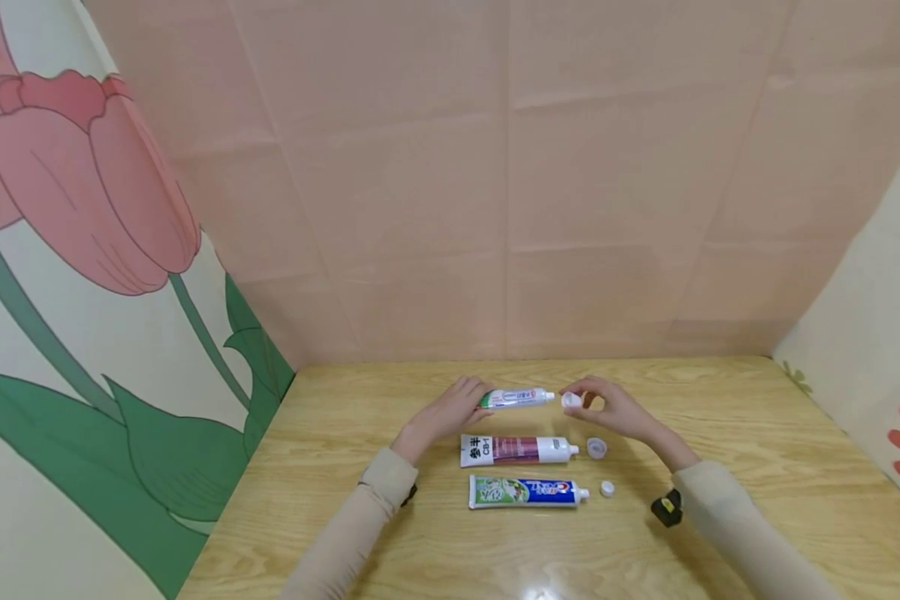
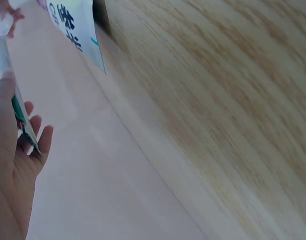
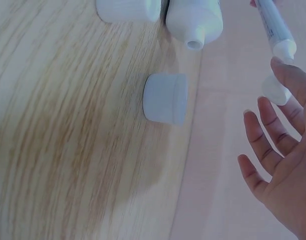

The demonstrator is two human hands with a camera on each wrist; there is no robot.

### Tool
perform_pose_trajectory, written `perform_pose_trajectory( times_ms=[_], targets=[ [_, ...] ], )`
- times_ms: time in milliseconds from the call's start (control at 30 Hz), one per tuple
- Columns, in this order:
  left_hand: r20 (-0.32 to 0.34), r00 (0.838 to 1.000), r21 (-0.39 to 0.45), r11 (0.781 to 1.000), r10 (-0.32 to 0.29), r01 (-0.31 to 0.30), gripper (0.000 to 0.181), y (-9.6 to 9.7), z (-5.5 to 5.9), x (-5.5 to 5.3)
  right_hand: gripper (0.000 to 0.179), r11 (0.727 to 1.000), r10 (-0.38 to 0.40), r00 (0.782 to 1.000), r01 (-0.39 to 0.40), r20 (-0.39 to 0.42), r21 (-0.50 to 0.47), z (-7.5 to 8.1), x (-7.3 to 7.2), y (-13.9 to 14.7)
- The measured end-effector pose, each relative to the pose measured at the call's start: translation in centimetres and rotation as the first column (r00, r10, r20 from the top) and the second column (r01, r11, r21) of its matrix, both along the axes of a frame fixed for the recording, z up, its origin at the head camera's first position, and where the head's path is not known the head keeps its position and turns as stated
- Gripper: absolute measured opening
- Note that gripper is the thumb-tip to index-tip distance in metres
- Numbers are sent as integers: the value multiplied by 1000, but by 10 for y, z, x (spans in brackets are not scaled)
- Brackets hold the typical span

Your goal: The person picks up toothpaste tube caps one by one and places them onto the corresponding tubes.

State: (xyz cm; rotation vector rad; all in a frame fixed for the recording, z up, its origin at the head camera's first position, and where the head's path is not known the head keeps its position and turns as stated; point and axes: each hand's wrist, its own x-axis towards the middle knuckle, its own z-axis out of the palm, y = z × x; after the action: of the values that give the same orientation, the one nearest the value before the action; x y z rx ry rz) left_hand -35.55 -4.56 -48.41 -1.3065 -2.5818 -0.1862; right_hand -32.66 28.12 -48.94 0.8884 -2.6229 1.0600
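My left hand (image 1: 453, 410) grips the tail end of a white and green toothpaste tube (image 1: 519, 398), which lies sideways with its bare nozzle toward the right. Just right of that nozzle, my right hand (image 1: 613, 407) pinches a white cap (image 1: 572, 401) between thumb and finger, its hollow side facing the viewer. In the right wrist view the cap (image 3: 276, 90) is apart from the tube's nozzle (image 3: 285, 50). The left wrist view has the thumb (image 2: 5, 85) pressed on the tube, with the fingers behind it.
Nearer on the wooden table (image 1: 270, 533) lie a maroon and white toothpaste tube (image 1: 521, 450) and a blue and green one (image 1: 525, 492), both uncapped. To their right sit a larger white cap (image 1: 597, 448) and a smaller one (image 1: 607, 488). A pink-covered wall (image 1: 510, 250) stands behind.
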Motion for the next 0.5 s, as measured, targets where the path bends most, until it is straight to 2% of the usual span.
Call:
perform_pose_trajectory(
  times_ms=[100,333,500],
  targets=[
    [3,1000,-1,1000,-1,1,48,-1,-1,1,32,1000,-8,1000,8,-19,19,1,1,-2],
    [58,998,30,999,-19,17,48,0,-2,5,33,995,-30,996,37,-79,89,6,7,-8],
    [46,999,20,1000,-24,23,48,1,-3,4,33,993,-31,994,43,-103,112,10,10,-13]
  ],
)
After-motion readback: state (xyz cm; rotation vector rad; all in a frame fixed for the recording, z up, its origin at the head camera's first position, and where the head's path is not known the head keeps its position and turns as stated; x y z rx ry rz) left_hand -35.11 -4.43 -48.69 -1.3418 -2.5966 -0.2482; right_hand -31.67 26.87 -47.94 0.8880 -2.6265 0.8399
